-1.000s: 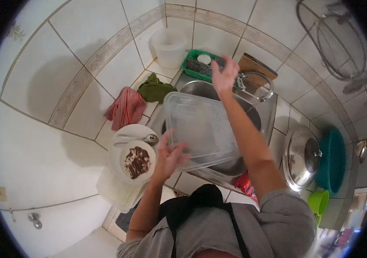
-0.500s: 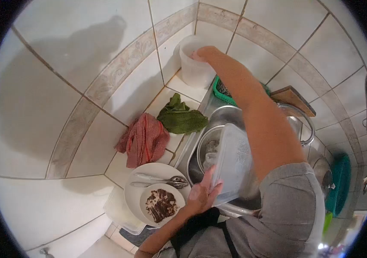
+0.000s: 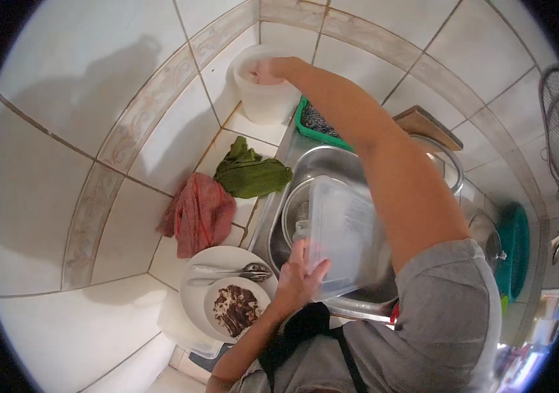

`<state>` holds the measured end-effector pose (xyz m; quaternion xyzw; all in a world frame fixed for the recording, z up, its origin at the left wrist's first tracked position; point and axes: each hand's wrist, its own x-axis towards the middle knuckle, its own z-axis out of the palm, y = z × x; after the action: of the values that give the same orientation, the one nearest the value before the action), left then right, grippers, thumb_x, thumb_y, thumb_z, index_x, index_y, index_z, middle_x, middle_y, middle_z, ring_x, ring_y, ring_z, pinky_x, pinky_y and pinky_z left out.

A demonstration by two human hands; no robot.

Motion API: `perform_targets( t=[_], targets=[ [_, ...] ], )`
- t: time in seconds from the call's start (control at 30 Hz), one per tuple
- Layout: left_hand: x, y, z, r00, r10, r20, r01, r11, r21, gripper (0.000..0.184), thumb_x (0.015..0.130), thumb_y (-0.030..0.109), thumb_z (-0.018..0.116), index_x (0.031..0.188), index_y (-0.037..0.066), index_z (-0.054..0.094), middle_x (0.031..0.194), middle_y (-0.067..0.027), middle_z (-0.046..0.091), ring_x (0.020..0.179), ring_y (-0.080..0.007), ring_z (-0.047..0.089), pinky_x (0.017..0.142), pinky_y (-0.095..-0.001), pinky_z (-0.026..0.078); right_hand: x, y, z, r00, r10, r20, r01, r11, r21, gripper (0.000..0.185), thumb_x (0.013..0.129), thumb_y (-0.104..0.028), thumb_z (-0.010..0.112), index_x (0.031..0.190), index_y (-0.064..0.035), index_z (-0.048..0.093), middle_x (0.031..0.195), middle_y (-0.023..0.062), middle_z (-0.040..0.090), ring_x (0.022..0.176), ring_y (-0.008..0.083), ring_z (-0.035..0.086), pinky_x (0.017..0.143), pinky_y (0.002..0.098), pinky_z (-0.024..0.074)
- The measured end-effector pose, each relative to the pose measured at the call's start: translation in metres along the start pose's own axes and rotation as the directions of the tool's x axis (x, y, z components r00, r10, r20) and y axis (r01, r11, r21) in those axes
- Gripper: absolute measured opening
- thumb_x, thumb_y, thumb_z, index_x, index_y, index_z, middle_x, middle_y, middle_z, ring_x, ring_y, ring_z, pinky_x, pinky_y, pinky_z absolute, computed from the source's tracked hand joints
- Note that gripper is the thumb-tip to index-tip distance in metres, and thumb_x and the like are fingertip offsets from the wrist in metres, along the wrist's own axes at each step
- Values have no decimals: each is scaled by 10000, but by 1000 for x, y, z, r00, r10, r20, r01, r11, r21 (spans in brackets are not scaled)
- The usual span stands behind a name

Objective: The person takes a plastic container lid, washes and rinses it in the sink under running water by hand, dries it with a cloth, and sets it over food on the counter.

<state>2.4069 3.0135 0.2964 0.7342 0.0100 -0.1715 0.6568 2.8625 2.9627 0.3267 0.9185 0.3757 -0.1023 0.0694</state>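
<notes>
My left hand (image 3: pixel 300 278) grips the near left edge of a clear plastic container (image 3: pixel 345 236), which is tilted over the metal sink (image 3: pixel 325 159). My right hand (image 3: pixel 268 71) reaches down inside a translucent white bucket (image 3: pixel 266 101) in the back corner; the bucket's wall blurs its fingers, so what they hold cannot be made out. A round metal pot (image 3: pixel 290 213) with clear items inside sits in the sink, partly behind the container.
Left of the sink lie a green cloth (image 3: pixel 250 171), a red cloth (image 3: pixel 199 216) and a plate (image 3: pixel 194 293) with spoons and a chocolate-smeared bowl (image 3: pixel 211 308). A green tray (image 3: pixel 319 134), wooden board (image 3: pixel 427 128), faucet (image 3: pixel 453 164) and teal basin (image 3: pixel 514 252) stand behind and right.
My right hand has moved from above the green tray into the white bucket. My left hand has closed on the clear container, which is now tilted. The view has shifted.
</notes>
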Motion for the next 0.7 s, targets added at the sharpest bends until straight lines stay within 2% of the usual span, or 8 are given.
perform_targets(
  t=[0.07,0.13,0.23,0.3,0.37,0.47,0.63,0.7],
  targets=[
    [14,-32,2,981,193,-21,-184,960,212,472,827,215,650,1196,35,417,1002,-213,615,902,-337,631,830,-417,480,-29,-9,-27,996,31,-82,-23,995,95,426,810,-315,542,1199,-144,572,1012,121,661,1001,304,602,867,401,476],
    [13,-40,5,964,265,-34,-246,931,271,457,825,190,651,1187,32,420,1012,-192,608,893,-280,626,784,-381,495,-27,9,-31,857,-152,-492,112,988,-111,364,800,-282,541,1133,-155,614,994,101,666,960,286,624,823,374,505],
    [19,-8,6,994,-84,77,91,992,-93,519,856,184,613,1290,32,372,1073,-171,592,919,-223,606,724,-334,511,-132,-4,-57,914,215,-343,-120,954,275,366,764,-135,544,1125,-168,602,1032,131,642,925,308,630,792,426,511],
    [27,-14,4,974,-209,92,225,947,-227,556,885,185,573,1358,45,316,1070,-144,598,914,-211,604,724,-329,516,-217,-37,-50,873,253,-418,-69,911,407,323,924,-182,413,1192,-109,577,1442,85,381,1069,229,578,908,331,493],
    [29,-3,7,976,-184,119,204,963,-177,552,897,183,556,1369,51,302,1094,-144,590,926,-220,603,733,-339,517,-269,-71,18,567,431,-702,-107,884,456,375,760,-59,520,1103,-178,617,1032,127,644,897,321,630,787,447,514],
    [32,4,14,985,-116,131,139,974,-180,550,912,171,533,1382,57,271,1150,-151,569,958,-246,603,760,-367,521,-295,-151,160,145,528,-837,-142,848,510,259,875,-86,493,1114,-44,583,1080,149,619,1020,341,581,884,409,485],
    [38,-18,12,984,-90,152,118,975,-186,548,928,156,512,1383,52,226,1261,-177,511,1010,-299,602,820,-437,514,-343,-177,271,485,845,-225,-373,433,821,415,989,-281,311,1277,-12,439,1356,216,402,1260,367,379,1043,445,321],
    [38,-15,12,980,-135,143,159,972,-174,544,940,166,509,1380,46,211,1286,-187,499,1026,-321,600,832,-458,510,-385,-153,265,319,896,310,-642,-36,766,499,998,-300,232,1408,-19,276,1487,183,243,1372,313,251,1103,400,265]
  ],
)
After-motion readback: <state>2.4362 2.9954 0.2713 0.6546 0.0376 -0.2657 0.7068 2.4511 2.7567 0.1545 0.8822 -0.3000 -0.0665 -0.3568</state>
